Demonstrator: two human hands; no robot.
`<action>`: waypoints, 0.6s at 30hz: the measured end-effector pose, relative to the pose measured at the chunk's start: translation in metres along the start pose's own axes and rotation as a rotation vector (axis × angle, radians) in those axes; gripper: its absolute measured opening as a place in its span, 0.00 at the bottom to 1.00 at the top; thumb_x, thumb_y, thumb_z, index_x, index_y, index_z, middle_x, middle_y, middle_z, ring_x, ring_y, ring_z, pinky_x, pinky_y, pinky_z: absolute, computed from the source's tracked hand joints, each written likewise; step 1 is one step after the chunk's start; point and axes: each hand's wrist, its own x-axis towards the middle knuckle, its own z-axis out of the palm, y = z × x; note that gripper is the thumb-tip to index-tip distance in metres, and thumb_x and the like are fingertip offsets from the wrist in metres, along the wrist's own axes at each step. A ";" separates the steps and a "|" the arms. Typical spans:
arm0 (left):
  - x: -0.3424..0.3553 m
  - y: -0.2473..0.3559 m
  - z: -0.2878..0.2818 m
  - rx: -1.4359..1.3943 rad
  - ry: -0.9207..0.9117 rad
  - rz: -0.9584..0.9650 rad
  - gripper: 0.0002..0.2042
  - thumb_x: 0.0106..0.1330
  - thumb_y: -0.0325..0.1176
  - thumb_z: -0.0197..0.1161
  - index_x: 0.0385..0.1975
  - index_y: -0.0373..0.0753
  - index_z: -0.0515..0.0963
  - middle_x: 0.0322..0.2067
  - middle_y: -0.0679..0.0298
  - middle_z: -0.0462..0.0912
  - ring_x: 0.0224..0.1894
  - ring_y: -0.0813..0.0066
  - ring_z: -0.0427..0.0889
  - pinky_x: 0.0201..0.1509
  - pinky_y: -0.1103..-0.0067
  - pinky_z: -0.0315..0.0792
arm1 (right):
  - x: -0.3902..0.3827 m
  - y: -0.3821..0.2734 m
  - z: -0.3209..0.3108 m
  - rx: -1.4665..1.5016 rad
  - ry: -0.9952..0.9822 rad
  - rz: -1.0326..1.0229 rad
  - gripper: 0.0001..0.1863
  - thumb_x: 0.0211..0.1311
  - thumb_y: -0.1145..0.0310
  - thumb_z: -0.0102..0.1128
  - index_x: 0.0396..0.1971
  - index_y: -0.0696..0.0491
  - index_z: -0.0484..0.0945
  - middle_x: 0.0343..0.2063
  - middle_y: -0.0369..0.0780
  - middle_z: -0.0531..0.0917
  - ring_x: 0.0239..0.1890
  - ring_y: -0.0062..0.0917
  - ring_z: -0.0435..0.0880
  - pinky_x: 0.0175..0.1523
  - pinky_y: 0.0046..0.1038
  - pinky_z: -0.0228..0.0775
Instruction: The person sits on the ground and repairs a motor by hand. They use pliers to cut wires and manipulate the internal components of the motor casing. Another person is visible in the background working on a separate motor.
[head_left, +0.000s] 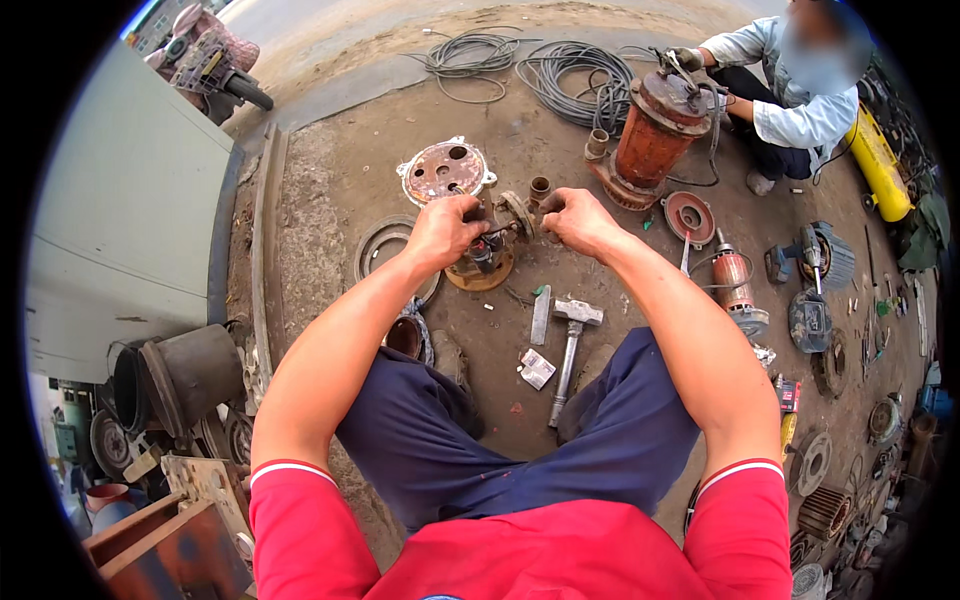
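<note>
My left hand [447, 232] is closed at the left side of a rusty machine part [481, 273], its fingertips by the wires on top. Whatever it pinches is too small to make out. My right hand [580, 222] is closed too, its curled fingers just right of a small round flange [514, 214] on that part; its grip is hidden. A short pipe stub [540, 186] stands behind the fingers. Beyond my left hand lies a round, rusty cover plate [432, 172] with holes. Between my feet are a hammer [572, 345], a flat metal bar [541, 315] and a white packet [536, 368].
At the far right a co-worker [800, 110] crouches, gloved hand on a large red pump [655, 140]. Coiled cables [575, 85] lie behind. A rotor [733, 280], a power tool [810, 265] and several parts lie on the right. A metal ring [372, 250] lies left; a grey panel [130, 210] stands beyond.
</note>
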 end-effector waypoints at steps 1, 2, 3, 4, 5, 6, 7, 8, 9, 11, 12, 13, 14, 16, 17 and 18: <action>0.000 0.005 -0.003 -0.038 -0.015 -0.068 0.13 0.58 0.33 0.69 0.39 0.33 0.81 0.35 0.49 0.85 0.40 0.55 0.85 0.45 0.67 0.75 | 0.002 0.002 -0.001 -0.037 0.020 -0.028 0.18 0.53 0.70 0.61 0.44 0.59 0.82 0.34 0.48 0.86 0.39 0.33 0.85 0.46 0.32 0.75; 0.002 0.002 0.000 -0.046 0.009 -0.062 0.14 0.58 0.34 0.69 0.41 0.34 0.82 0.36 0.49 0.85 0.40 0.59 0.86 0.45 0.69 0.76 | 0.003 0.005 -0.002 -0.058 0.022 -0.021 0.18 0.53 0.70 0.61 0.44 0.60 0.81 0.34 0.49 0.86 0.40 0.34 0.85 0.47 0.32 0.75; 0.005 0.001 0.004 -0.063 0.004 -0.066 0.14 0.58 0.34 0.69 0.41 0.34 0.82 0.36 0.49 0.85 0.40 0.59 0.86 0.45 0.69 0.76 | 0.004 0.009 -0.003 -0.081 0.022 -0.014 0.18 0.53 0.69 0.61 0.44 0.60 0.81 0.34 0.49 0.86 0.40 0.34 0.85 0.47 0.32 0.75; 0.007 -0.002 0.004 -0.071 0.003 -0.074 0.14 0.58 0.35 0.69 0.41 0.34 0.82 0.36 0.49 0.85 0.40 0.59 0.86 0.45 0.69 0.76 | 0.006 0.007 0.000 -0.099 0.017 -0.015 0.19 0.53 0.69 0.61 0.44 0.61 0.81 0.35 0.50 0.86 0.41 0.34 0.85 0.47 0.32 0.75; 0.009 -0.006 0.003 -0.080 0.004 -0.084 0.14 0.58 0.35 0.70 0.41 0.34 0.82 0.36 0.49 0.86 0.40 0.59 0.86 0.45 0.69 0.76 | 0.008 0.006 0.003 -0.085 -0.007 -0.032 0.19 0.53 0.69 0.61 0.45 0.61 0.81 0.35 0.50 0.86 0.41 0.34 0.85 0.48 0.32 0.75; 0.014 -0.017 0.008 -0.091 0.036 -0.055 0.14 0.58 0.35 0.70 0.41 0.34 0.82 0.35 0.50 0.86 0.38 0.60 0.86 0.44 0.70 0.76 | 0.012 0.004 0.007 -0.071 -0.032 -0.049 0.19 0.53 0.68 0.61 0.45 0.61 0.81 0.35 0.50 0.86 0.42 0.34 0.85 0.48 0.32 0.75; 0.015 -0.017 0.007 -0.089 0.043 -0.054 0.14 0.59 0.35 0.70 0.40 0.34 0.82 0.35 0.50 0.86 0.37 0.61 0.86 0.44 0.70 0.76 | 0.012 0.003 0.012 -0.054 -0.057 -0.061 0.20 0.52 0.68 0.62 0.45 0.62 0.81 0.36 0.50 0.86 0.42 0.35 0.85 0.48 0.32 0.75; 0.015 -0.014 0.005 -0.088 0.044 -0.053 0.14 0.59 0.35 0.70 0.40 0.34 0.82 0.34 0.51 0.86 0.37 0.61 0.86 0.43 0.71 0.76 | 0.008 -0.003 0.017 -0.068 -0.066 -0.101 0.20 0.53 0.68 0.62 0.45 0.62 0.81 0.36 0.50 0.86 0.42 0.34 0.85 0.48 0.32 0.75; 0.015 -0.010 0.003 -0.087 0.046 -0.053 0.14 0.59 0.36 0.70 0.40 0.34 0.82 0.34 0.52 0.86 0.36 0.62 0.86 0.43 0.71 0.76 | 0.005 -0.011 0.021 -0.080 -0.076 -0.142 0.20 0.53 0.67 0.63 0.45 0.62 0.81 0.36 0.50 0.86 0.42 0.34 0.85 0.49 0.33 0.75; 0.013 -0.011 0.003 -0.149 0.076 0.006 0.13 0.60 0.35 0.69 0.40 0.35 0.83 0.33 0.54 0.87 0.35 0.65 0.85 0.41 0.72 0.76 | 0.005 -0.014 0.034 -0.058 -0.092 -0.187 0.20 0.53 0.66 0.64 0.44 0.62 0.82 0.36 0.50 0.86 0.42 0.34 0.85 0.49 0.33 0.75; 0.012 -0.012 0.004 -0.161 0.060 -0.004 0.11 0.61 0.33 0.68 0.40 0.33 0.81 0.33 0.59 0.86 0.35 0.72 0.82 0.42 0.75 0.75 | 0.010 -0.013 0.039 -0.026 -0.101 -0.191 0.20 0.54 0.66 0.65 0.44 0.62 0.82 0.36 0.50 0.86 0.41 0.34 0.86 0.49 0.33 0.75; 0.013 -0.013 0.003 -0.171 0.050 -0.007 0.10 0.63 0.30 0.68 0.40 0.32 0.80 0.33 0.64 0.85 0.36 0.80 0.79 0.43 0.78 0.74 | 0.012 -0.016 0.041 0.004 -0.104 -0.201 0.19 0.55 0.65 0.66 0.44 0.62 0.82 0.36 0.50 0.86 0.41 0.34 0.86 0.49 0.33 0.75; 0.013 -0.014 0.002 -0.195 0.050 0.013 0.11 0.65 0.30 0.67 0.42 0.31 0.80 0.35 0.64 0.86 0.37 0.80 0.79 0.45 0.78 0.74 | 0.008 -0.023 0.039 0.021 -0.081 -0.193 0.18 0.57 0.65 0.66 0.43 0.60 0.83 0.36 0.49 0.87 0.40 0.33 0.86 0.49 0.32 0.75; 0.012 -0.012 -0.002 -0.223 0.098 0.038 0.12 0.64 0.33 0.66 0.43 0.32 0.81 0.35 0.59 0.86 0.37 0.74 0.82 0.45 0.76 0.75 | 0.014 -0.022 0.036 0.069 -0.060 -0.183 0.17 0.58 0.64 0.67 0.44 0.59 0.83 0.36 0.45 0.87 0.39 0.30 0.85 0.48 0.31 0.75; 0.012 -0.009 -0.003 -0.238 0.123 0.052 0.13 0.64 0.34 0.66 0.43 0.33 0.82 0.35 0.56 0.87 0.37 0.71 0.84 0.44 0.75 0.75 | 0.014 -0.023 0.032 0.095 -0.059 -0.154 0.17 0.58 0.64 0.67 0.44 0.59 0.83 0.35 0.45 0.87 0.38 0.30 0.85 0.48 0.31 0.75; 0.012 -0.005 -0.005 -0.276 0.131 0.046 0.13 0.66 0.35 0.65 0.43 0.33 0.82 0.36 0.59 0.87 0.37 0.73 0.82 0.45 0.75 0.75 | 0.022 -0.019 0.030 0.177 -0.067 -0.098 0.17 0.59 0.63 0.67 0.44 0.58 0.83 0.34 0.43 0.87 0.37 0.28 0.85 0.47 0.30 0.74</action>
